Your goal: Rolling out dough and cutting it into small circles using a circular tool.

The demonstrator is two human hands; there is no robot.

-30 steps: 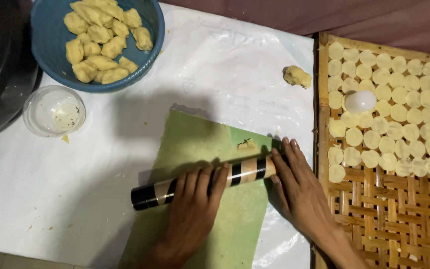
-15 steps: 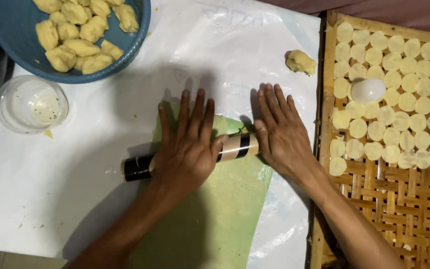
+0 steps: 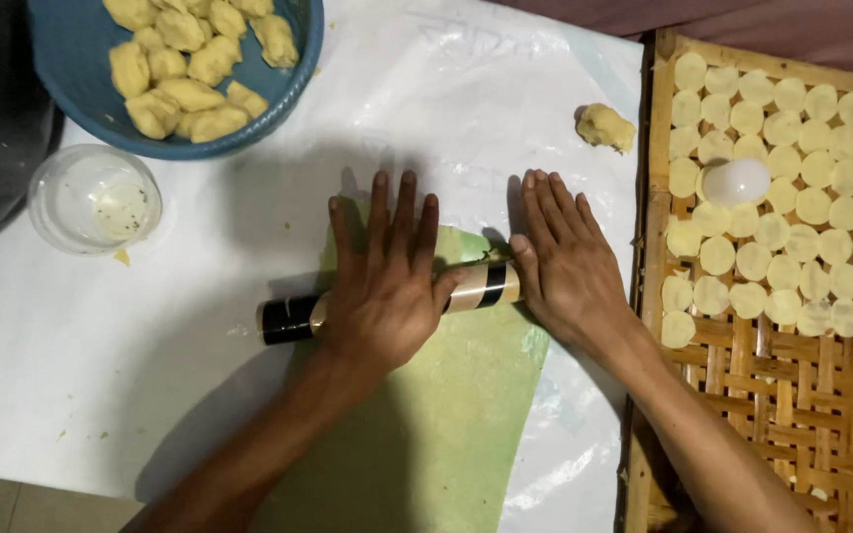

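Rolling in hand: a black-and-tan striped cylinder (image 3: 387, 301) lies across a green sheet (image 3: 436, 424) at centre frame, both palms pressing it flat.
Left hand (image 3: 384, 286): spread open, fingers straight, palm down on the roller's middle; no grip around it.
Right hand (image 3: 567, 262): also open and flat, heel on the roller's right end, fingers on the white plastic cover (image 3: 199, 326).
Dough: hidden under the sheet; I cannot tell its spread.
Nearby: blue bowl of yellow dough lumps (image 3: 190, 59) upper left; small clear cup (image 3: 96, 197) left; loose dough lump (image 3: 605, 126) upper right; woven tray (image 3: 792, 395) of pale discs (image 3: 802, 207) right.
Risk, slip: flat palms could let the roller skid sideways.
Risk, tray: the right hand sits near the tray's edge; a wide push may knock it.
Risk, sheet: uneven pressure may wrinkle the sheet.
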